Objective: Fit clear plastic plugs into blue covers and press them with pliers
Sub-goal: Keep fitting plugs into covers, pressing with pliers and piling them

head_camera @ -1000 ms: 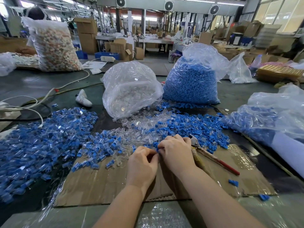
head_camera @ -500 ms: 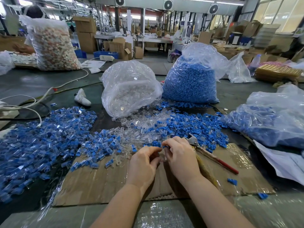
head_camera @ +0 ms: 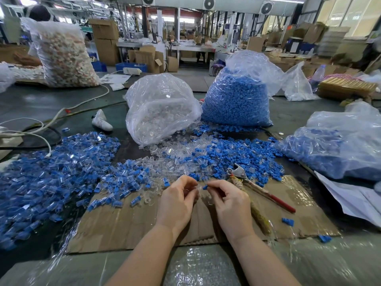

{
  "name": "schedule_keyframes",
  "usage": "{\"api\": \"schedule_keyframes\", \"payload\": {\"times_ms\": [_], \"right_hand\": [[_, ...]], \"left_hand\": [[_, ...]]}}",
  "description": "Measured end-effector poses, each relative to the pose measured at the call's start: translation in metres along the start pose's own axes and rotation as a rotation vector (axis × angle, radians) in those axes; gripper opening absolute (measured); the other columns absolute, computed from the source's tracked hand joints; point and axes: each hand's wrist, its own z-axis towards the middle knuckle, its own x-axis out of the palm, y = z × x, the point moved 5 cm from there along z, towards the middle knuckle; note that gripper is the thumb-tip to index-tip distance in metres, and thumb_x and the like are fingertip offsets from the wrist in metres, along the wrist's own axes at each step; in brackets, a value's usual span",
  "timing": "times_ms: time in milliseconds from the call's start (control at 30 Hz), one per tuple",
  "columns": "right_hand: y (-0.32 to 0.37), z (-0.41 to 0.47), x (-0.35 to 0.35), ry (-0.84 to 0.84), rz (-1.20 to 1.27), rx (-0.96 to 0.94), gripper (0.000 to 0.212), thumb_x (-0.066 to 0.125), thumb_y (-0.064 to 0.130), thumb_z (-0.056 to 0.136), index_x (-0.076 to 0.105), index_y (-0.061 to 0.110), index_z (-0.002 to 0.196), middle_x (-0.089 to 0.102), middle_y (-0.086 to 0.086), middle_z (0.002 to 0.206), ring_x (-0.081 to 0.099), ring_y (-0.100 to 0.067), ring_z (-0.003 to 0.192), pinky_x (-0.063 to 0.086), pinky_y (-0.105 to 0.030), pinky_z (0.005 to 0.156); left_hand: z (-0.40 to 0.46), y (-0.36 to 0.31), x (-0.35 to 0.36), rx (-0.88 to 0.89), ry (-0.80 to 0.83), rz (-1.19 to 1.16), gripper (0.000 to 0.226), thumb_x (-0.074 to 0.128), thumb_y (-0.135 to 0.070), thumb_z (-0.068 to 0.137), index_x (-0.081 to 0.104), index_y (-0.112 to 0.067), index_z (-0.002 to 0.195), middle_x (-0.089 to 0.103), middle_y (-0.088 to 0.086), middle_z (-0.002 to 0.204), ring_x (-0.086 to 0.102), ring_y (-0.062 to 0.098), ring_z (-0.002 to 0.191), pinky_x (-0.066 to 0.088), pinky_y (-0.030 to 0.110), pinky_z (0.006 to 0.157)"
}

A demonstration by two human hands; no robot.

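Observation:
My left hand [head_camera: 177, 200] pinches a clear plastic plug [head_camera: 199, 187] at its fingertips. Facing it, my right hand [head_camera: 228, 201] pinches a small blue cover [head_camera: 205, 187]; the two parts nearly touch above the cardboard sheet [head_camera: 127, 226]. Red-handled pliers [head_camera: 255, 186] lie on the cardboard just right of my right hand, jaws pointing away from me. Loose clear plugs [head_camera: 175, 159] and blue covers [head_camera: 237, 155] are scattered beyond my hands. A heap of assembled blue-and-clear pieces [head_camera: 47, 178] covers the left side.
A bag of clear plugs [head_camera: 160, 108] and a bag of blue covers [head_camera: 237, 96] stand behind the loose parts. Another bag of blue parts [head_camera: 338, 149] lies at right. White cables [head_camera: 31, 129] run at left. Two stray blue covers [head_camera: 287, 221] lie at the cardboard's right.
Both hands drew back from the pile toward me and separated slightly; the left now shows a clear plug and the right a blue cover. The pliers stayed put.

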Motion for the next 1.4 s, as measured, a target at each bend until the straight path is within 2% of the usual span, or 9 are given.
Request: {"api": "schedule_keyframes", "payload": {"times_ms": [100, 267, 533, 667, 800, 900, 1033, 1233, 1400], "right_hand": [[0.001, 0.0, 0.001, 0.014, 0.002, -0.008, 0.009, 0.069, 0.006, 0.082, 0.069, 0.015, 0.084, 0.066, 0.006, 0.081, 0.061, -0.011, 0.08, 0.052, -0.031, 0.074], [0.003, 0.0, 0.001, 0.009, -0.078, -0.025, 0.006, 0.069, 0.01, 0.082, 0.066, 0.014, 0.08, 0.063, 0.006, 0.08, 0.057, -0.015, 0.079, 0.048, -0.034, 0.074], [0.0, -0.002, 0.008, 0.074, -0.236, 0.006, 0.01, 0.066, 0.019, 0.084, 0.062, 0.015, 0.076, 0.062, 0.004, 0.077, 0.055, -0.019, 0.078, 0.031, -0.032, 0.075], [-0.003, -0.001, 0.011, 0.099, -0.248, 0.028, 0.012, 0.065, 0.021, 0.085, 0.062, 0.015, 0.075, 0.062, 0.004, 0.077, 0.055, -0.019, 0.079, 0.031, -0.033, 0.076], [-0.002, -0.002, 0.01, 0.095, -0.248, 0.015, 0.011, 0.066, 0.022, 0.085, 0.063, 0.016, 0.076, 0.063, 0.005, 0.077, 0.056, -0.019, 0.079, 0.03, -0.032, 0.074], [0.002, -0.001, 0.008, 0.067, -0.207, -0.026, 0.005, 0.069, 0.022, 0.083, 0.066, 0.02, 0.086, 0.064, 0.008, 0.084, 0.057, -0.016, 0.084, 0.037, -0.034, 0.077], [0.007, -0.002, 0.007, 0.108, -0.135, -0.089, 0.023, 0.07, 0.014, 0.081, 0.069, 0.019, 0.103, 0.064, 0.006, 0.091, 0.058, -0.017, 0.089, 0.046, -0.039, 0.082], [0.01, -0.001, 0.006, 0.12, -0.132, -0.119, 0.018, 0.064, 0.024, 0.083, 0.073, 0.018, 0.096, 0.066, 0.005, 0.087, 0.06, -0.02, 0.083, 0.048, -0.044, 0.076], [0.012, -0.001, 0.005, 0.088, -0.146, -0.144, 0.019, 0.062, 0.027, 0.08, 0.074, 0.017, 0.091, 0.067, 0.004, 0.084, 0.06, -0.021, 0.078, 0.049, -0.044, 0.07]], "left_hand": [[0.001, 0.001, -0.001, -0.004, 0.007, -0.018, 0.033, 0.066, 0.0, 0.08, 0.056, -0.031, 0.081, 0.064, -0.009, 0.078, 0.06, 0.001, 0.074, 0.046, 0.008, 0.069], [0.003, 0.005, 0.0, -0.051, 0.018, -0.1, 0.029, 0.069, -0.001, 0.079, 0.06, -0.029, 0.076, 0.066, -0.007, 0.074, 0.06, -0.002, 0.068, 0.047, 0.009, 0.066], [0.004, 0.009, 0.0, -0.082, 0.033, -0.132, 0.023, 0.066, -0.007, 0.083, 0.062, -0.029, 0.079, 0.068, -0.003, 0.078, 0.065, 0.012, 0.078, 0.053, 0.026, 0.076], [0.003, 0.006, 0.0, -0.069, 0.08, -0.104, 0.021, 0.065, -0.006, 0.084, 0.064, -0.027, 0.08, 0.068, -0.006, 0.077, 0.064, 0.007, 0.075, 0.051, 0.018, 0.073], [0.003, 0.004, 0.0, -0.073, 0.094, -0.103, 0.018, 0.062, -0.007, 0.086, 0.065, -0.024, 0.084, 0.069, -0.006, 0.08, 0.064, 0.005, 0.076, 0.052, 0.018, 0.075], [0.003, 0.005, 0.0, -0.086, 0.085, -0.108, 0.019, 0.061, -0.008, 0.088, 0.065, -0.027, 0.086, 0.069, -0.005, 0.084, 0.065, 0.01, 0.082, 0.054, 0.03, 0.081], [0.003, 0.006, -0.001, -0.077, 0.077, -0.092, 0.025, 0.061, -0.009, 0.088, 0.064, -0.034, 0.083, 0.069, -0.009, 0.081, 0.065, 0.005, 0.08, 0.054, 0.032, 0.081], [0.002, 0.005, 0.0, -0.072, 0.079, -0.083, 0.026, 0.061, -0.008, 0.087, 0.064, -0.033, 0.081, 0.069, -0.008, 0.078, 0.065, 0.01, 0.079, 0.054, 0.037, 0.081], [0.002, 0.004, -0.001, -0.066, 0.073, -0.065, 0.023, 0.063, -0.01, 0.086, 0.064, -0.031, 0.079, 0.069, -0.008, 0.074, 0.064, 0.007, 0.073, 0.054, 0.034, 0.078]]}}
